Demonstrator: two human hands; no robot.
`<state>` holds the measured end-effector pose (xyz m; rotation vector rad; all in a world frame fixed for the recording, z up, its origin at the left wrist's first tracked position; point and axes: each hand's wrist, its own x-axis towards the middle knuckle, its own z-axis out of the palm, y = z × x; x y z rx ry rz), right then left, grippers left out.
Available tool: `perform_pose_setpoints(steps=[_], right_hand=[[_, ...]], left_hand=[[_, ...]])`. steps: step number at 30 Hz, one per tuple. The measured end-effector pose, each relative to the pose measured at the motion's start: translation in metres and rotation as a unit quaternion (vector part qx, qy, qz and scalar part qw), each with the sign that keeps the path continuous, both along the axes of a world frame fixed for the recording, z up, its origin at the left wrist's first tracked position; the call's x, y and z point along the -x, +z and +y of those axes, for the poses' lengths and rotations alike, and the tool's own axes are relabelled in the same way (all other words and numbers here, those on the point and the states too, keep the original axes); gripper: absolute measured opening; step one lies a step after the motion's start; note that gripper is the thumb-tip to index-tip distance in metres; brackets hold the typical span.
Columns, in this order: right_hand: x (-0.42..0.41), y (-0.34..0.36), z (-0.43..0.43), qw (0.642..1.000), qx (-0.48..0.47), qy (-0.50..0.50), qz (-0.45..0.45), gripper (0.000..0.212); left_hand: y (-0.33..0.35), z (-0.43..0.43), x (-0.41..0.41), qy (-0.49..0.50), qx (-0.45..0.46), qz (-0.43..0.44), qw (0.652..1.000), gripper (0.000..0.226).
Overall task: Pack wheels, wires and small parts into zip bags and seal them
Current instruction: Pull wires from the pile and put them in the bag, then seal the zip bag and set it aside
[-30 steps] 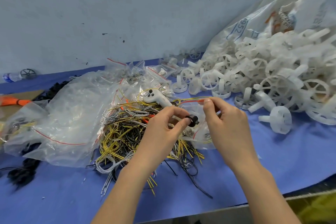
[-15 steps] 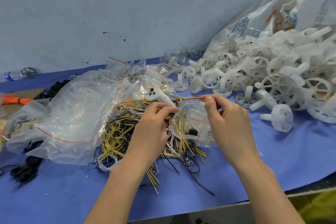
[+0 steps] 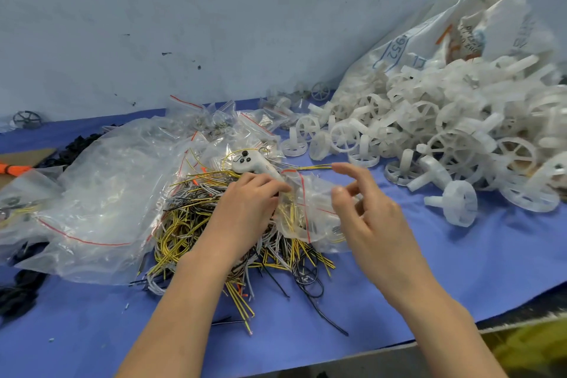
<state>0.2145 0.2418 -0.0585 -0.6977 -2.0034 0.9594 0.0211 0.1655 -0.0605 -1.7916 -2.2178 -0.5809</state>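
Holding the zip bag (image 3: 310, 212) at frame centre over the wires (image 3: 196, 218): left hand (image 3: 245, 212) pinches its mouth, right hand (image 3: 368, 218) loose, fingers spread. Bag's light, floppy, slippery; grip the red-striped rim.

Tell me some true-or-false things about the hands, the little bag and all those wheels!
1. The left hand pinches the small clear zip bag with the red seal line. True.
2. The right hand grips a white wheel. False: its fingers are spread and hold nothing.
3. The heap of white plastic spoked wheels lies to the right of the hands. True.
4. The tangle of yellow, grey and black wires hangs on the wall. False: it lies on the blue table cover.
5. A white handheld controller with black buttons rests just behind the left hand. True.
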Motion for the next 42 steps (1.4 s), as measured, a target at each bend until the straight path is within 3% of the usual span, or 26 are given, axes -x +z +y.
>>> perform_pose_setpoints(steps=[2,5,8,13,18,21,25,28,30,34,42], right_hand=[[-0.004,-0.005,-0.007,0.997,-0.026,0.032,-0.062,0.033],[-0.004,-0.014,-0.019,0.978,-0.137,0.034,-0.155,0.048],[0.003,-0.022,-0.025,0.951,-0.221,-0.005,-0.216,0.057],[0.012,-0.025,-0.020,0.942,-0.292,-0.107,-0.129,0.015],[-0.003,0.002,-0.001,0.983,-0.129,-0.118,0.056,0.014],[-0.004,0.043,0.011,0.967,-0.109,-0.155,0.169,0.019],[0.010,0.083,0.024,0.942,-0.078,-0.131,0.299,0.016],[0.021,0.070,0.029,0.948,0.050,-0.080,0.303,0.018],[0.024,0.055,0.030,0.954,0.094,-0.068,0.278,0.019],[0.024,0.044,0.030,0.956,0.106,-0.069,0.266,0.020],[0.015,0.053,0.015,0.947,0.066,-0.006,0.314,0.018]], left_hand=[[0.000,0.002,0.003,-0.002,0.011,-0.003,1.000,0.030],[-0.004,0.006,0.004,-0.012,0.023,-0.015,1.000,0.037],[-0.005,0.008,0.006,-0.029,-0.021,-0.109,0.993,0.038],[0.001,0.004,0.008,-0.038,-0.060,-0.210,0.975,0.044],[0.024,-0.004,0.004,-0.049,-0.147,-0.233,0.960,0.020],[0.056,-0.011,-0.009,-0.083,-0.202,-0.245,0.945,0.013],[0.103,-0.020,-0.014,-0.130,-0.300,-0.193,0.925,0.006],[0.096,-0.020,-0.012,-0.142,-0.231,-0.371,0.888,0.009],[0.080,-0.021,-0.009,-0.099,-0.216,-0.432,0.870,0.013],[0.071,-0.026,-0.006,-0.053,-0.274,-0.398,0.874,0.023],[0.078,-0.049,-0.005,-0.087,-0.356,-0.415,0.833,0.028]])
